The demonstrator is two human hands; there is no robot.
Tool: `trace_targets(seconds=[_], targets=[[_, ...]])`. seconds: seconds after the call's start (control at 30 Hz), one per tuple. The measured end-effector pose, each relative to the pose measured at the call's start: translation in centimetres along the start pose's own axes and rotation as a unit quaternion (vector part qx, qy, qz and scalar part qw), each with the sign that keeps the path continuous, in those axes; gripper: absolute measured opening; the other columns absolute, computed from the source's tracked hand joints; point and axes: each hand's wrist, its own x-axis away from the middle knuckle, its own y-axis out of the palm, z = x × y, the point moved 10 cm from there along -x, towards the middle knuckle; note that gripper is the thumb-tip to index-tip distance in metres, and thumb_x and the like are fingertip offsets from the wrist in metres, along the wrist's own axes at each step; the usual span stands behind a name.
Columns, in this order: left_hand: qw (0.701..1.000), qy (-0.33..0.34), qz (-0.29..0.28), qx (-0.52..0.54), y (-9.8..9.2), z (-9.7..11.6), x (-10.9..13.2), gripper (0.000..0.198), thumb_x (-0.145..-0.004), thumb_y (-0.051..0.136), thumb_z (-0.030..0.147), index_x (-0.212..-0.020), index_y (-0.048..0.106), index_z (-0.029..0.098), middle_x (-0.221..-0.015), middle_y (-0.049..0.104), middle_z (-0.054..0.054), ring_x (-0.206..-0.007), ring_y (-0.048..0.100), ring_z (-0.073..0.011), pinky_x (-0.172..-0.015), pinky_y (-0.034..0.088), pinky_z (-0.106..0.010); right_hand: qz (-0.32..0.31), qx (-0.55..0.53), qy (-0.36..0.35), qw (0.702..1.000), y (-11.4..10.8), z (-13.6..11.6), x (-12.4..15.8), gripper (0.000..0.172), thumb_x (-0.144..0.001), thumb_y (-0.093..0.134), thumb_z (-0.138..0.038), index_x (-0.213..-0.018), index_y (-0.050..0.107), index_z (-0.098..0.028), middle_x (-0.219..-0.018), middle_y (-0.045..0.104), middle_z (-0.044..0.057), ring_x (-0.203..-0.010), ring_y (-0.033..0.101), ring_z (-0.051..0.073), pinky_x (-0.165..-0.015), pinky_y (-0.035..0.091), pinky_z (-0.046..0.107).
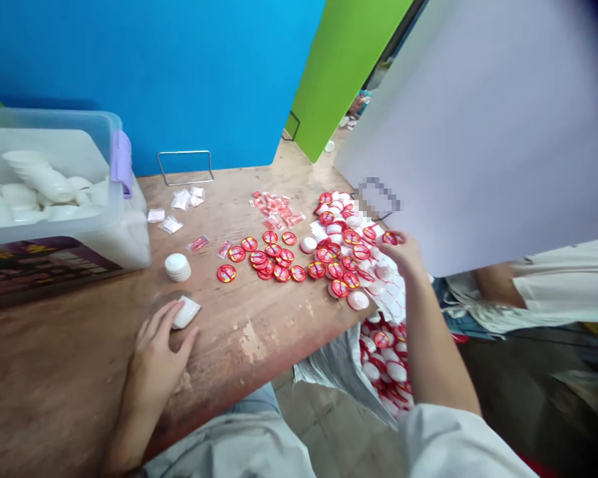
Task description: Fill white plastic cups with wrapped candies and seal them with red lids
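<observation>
My left hand (155, 352) rests on the wooden table (70, 372), fingers curled round a small white round container (185, 311). My right hand (401, 255) reaches to the right end of a spread of red and white round lids (336, 255) and pinches one red lid (391, 238) between its fingertips. A short stack of white containers (178, 267) stands just beyond my left hand. Small red sachets (278, 209) and clear sachets (182, 199) lie further back on the table.
A clear plastic bin (54, 179) of white containers sits at the back left. A plastic bag (379, 362) of more red and white lids hangs at the table's right edge. A large white panel (483, 126) and another person's sleeve (553, 282) are at the right. Blue and green partitions stand behind.
</observation>
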Motion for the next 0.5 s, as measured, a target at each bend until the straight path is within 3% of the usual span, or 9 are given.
trace_targets(seconds=[0.17, 0.3, 0.4, 0.5], targets=[[1.0, -0.012, -0.014, 0.01, 0.3, -1.0, -0.5, 0.036, -0.081, 0.054, 0.038, -0.114, 0.055, 0.022, -0.122, 0.06, -0.011, -0.112, 0.055, -0.0295, -0.098, 0.04, -0.043, -0.065, 0.142, 0.009, 0.988, 2.1, -0.2, -2.3, 0.029, -0.05, 0.08, -0.029, -0.069, 0.06, -0.018, -0.065, 0.061, 0.009, -0.054, 0.047, 0.016, -0.059, 0.034, 0.035], [0.998, -0.058, -0.023, 0.025, 1.3, -2.5, -0.9, 0.03, -0.078, 0.055, 0.039, -0.103, 0.051, 0.022, -0.119, 0.061, -0.011, -0.106, 0.059, -0.0285, -0.087, 0.047, -0.039, -0.105, 0.226, 0.002, 0.968, 3.3, -1.2, -3.3, 0.03, -0.054, 0.078, -0.036, -0.052, 0.052, -0.021, -0.061, 0.06, 0.011, -0.053, 0.047, 0.016, -0.059, 0.03, 0.036], [0.995, -0.089, -0.05, 0.005, 2.3, -3.2, -1.0, 0.029, -0.077, 0.054, 0.038, -0.101, 0.05, 0.022, -0.111, 0.065, -0.011, -0.095, 0.063, -0.0291, -0.078, 0.049, -0.038, -0.127, 0.26, -0.013, 0.957, 4.4, -2.5, -3.8, 0.022, -0.061, 0.075, -0.034, -0.065, 0.062, -0.018, -0.072, 0.065, 0.016, -0.058, 0.053, 0.019, -0.06, 0.031, 0.035], [0.995, -0.08, -0.046, 0.023, 1.8, -2.8, -1.1, 0.029, -0.079, 0.053, 0.035, -0.104, 0.052, 0.021, -0.106, 0.066, -0.011, -0.095, 0.063, -0.0279, -0.08, 0.048, -0.037, -0.142, 0.28, -0.041, 0.949, 5.6, -4.7, -3.9, 0.034, -0.064, 0.074, -0.031, -0.091, 0.067, -0.01, -0.088, 0.066, 0.024, -0.071, 0.059, 0.023, -0.063, 0.034, 0.035]])
